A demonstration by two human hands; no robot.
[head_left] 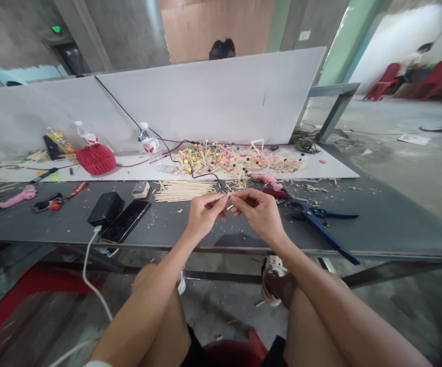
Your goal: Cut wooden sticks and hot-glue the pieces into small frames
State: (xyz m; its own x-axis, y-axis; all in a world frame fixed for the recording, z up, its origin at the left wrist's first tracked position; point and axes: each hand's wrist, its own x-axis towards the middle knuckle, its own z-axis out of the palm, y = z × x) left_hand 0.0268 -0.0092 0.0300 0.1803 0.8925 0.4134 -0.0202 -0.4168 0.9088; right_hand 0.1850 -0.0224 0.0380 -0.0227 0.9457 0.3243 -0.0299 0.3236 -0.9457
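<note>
My left hand and my right hand meet above the front part of the grey table. Both are closed in a pinch, thumb against fingers, on small pale wooden stick pieces; the fingers cover most of them. Just behind my left hand lies a row of long thin wooden sticks. Beyond my right hand are a pink glue gun and a dark red-handled tool. Blue-handled cutters lie to the right, their handle reaching past the table's front edge.
Sticks with coloured balls are heaped on a white board before the white partition. At left are a phone, a black power brick with a white cable, a bottle and a red mesh bundle. A person's head shows behind.
</note>
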